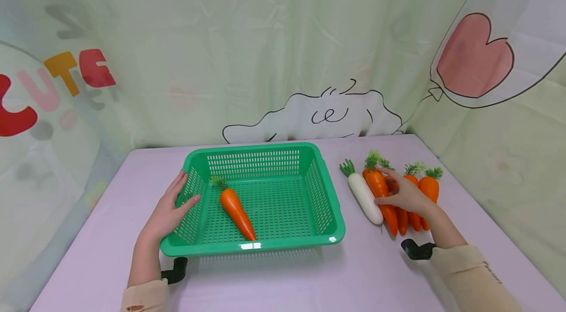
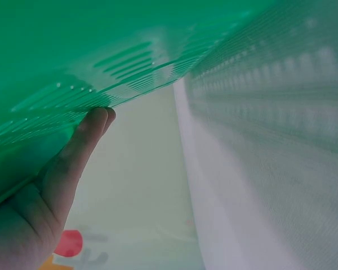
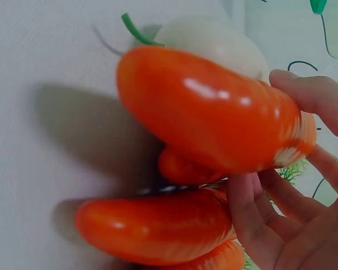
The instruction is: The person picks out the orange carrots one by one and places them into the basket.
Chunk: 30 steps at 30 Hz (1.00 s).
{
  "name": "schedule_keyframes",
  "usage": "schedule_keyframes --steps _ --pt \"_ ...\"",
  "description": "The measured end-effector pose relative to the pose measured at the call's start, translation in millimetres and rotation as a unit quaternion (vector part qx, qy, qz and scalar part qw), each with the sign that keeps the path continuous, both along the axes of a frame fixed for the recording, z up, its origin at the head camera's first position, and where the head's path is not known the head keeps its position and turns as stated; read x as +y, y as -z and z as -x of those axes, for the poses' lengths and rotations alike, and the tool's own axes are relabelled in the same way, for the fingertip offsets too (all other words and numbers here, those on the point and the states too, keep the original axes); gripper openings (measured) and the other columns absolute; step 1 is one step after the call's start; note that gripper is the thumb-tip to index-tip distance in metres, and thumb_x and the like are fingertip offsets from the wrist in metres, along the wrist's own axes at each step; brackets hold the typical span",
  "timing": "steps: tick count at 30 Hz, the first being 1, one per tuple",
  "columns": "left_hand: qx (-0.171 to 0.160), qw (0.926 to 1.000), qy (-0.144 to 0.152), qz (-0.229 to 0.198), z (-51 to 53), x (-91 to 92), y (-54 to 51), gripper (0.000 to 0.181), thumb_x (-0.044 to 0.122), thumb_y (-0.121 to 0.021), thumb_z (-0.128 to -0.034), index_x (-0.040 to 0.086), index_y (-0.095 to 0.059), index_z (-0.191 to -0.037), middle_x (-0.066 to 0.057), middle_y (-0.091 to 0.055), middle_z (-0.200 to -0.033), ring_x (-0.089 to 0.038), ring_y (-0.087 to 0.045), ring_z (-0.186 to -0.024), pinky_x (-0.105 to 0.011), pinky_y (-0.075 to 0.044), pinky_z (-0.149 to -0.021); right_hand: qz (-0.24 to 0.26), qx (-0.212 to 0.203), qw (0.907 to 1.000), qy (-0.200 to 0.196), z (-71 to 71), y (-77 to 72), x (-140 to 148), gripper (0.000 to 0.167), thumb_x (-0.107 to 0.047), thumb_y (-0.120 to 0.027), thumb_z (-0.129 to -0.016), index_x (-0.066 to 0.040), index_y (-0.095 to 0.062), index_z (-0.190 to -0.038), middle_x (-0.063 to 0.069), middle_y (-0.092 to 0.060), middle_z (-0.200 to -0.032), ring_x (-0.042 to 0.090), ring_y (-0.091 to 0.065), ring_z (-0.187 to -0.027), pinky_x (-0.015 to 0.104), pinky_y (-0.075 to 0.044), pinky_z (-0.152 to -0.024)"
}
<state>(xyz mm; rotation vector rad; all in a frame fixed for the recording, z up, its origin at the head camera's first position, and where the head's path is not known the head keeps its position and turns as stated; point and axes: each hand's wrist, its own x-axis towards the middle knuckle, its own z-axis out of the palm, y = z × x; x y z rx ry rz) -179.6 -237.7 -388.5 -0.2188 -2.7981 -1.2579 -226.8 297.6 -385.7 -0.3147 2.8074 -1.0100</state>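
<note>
The left hand point(image 1: 170, 206) grips the left wall of a green basket point(image 1: 265, 248), thumb over the rim and fingers along the outside; in the left wrist view its fingers point(image 2: 84, 140) lie against the basket's side point(image 2: 124, 62). Inside the basket lies one orange carrot point(image 1: 237, 213). At the right, the right hand point(image 1: 404, 196) holds a carrot point(image 1: 377, 183) between thumb and fingers, above other carrots point(image 1: 429, 189). The right wrist view shows that carrot point(image 3: 203, 109) pinched by the hand point(image 3: 298, 202), with another carrot point(image 3: 158, 228) below it.
A white radish point(image 1: 364, 198) with green leaves lies between the basket and the carrots. Behind the table point(image 1: 283, 282) hangs a pale green printed curtain point(image 1: 199, 56); it also runs along the right side.
</note>
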Motion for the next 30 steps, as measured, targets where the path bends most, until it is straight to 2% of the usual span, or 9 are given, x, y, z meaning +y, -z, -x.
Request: schedule_keyframes --steps 4,12,30 --pt "-0.001 1.0 0.0 0.001 0.6 0.1 1.2 0.073 0.034 -0.054 -0.0917 0.003 -0.016 -0.146 -0.009 -0.006 -0.153 -0.037 -0.007 -0.137 -0.064 -0.015 -0.101 0.001 0.001 1.0 0.007 -0.2 1.9 2.0 0.083 -0.027 -0.072 -0.079 -0.004 -0.024 -0.142 0.034 -0.039 -0.126 0.045 -0.044 -0.107 0.054 -0.046 -0.08" --pt "-0.004 1.0 0.001 -0.002 1.0 0.4 1.7 0.073 0.035 -0.054 -0.0916 0.003 -0.016 -0.146 -0.009 -0.005 -0.153 -0.037 -0.007 -0.137 -0.064 -0.015 -0.101 0.044 -0.002 0.999 0.013 -0.9 1.7 4.5 0.083 -0.026 -0.072 -0.08 -0.006 -0.022 -0.144 0.032 -0.038 -0.128 0.045 -0.042 -0.11 0.052 -0.047 -0.08" --pt "0.001 1.0 0.001 -0.001 0.4 -1.3 1.1 0.073 0.035 -0.053 -0.0918 0.003 -0.016 -0.146 -0.009 -0.006 -0.153 -0.036 -0.007 -0.137 -0.064 -0.015 -0.101 0.054 0.003 0.9982 0.027 -5.4 -16.2 -5.3 0.084 -0.026 -0.07 -0.082 -0.006 -0.019 -0.145 0.032 -0.035 -0.13 0.046 -0.045 -0.107 0.045 -0.051 -0.076"
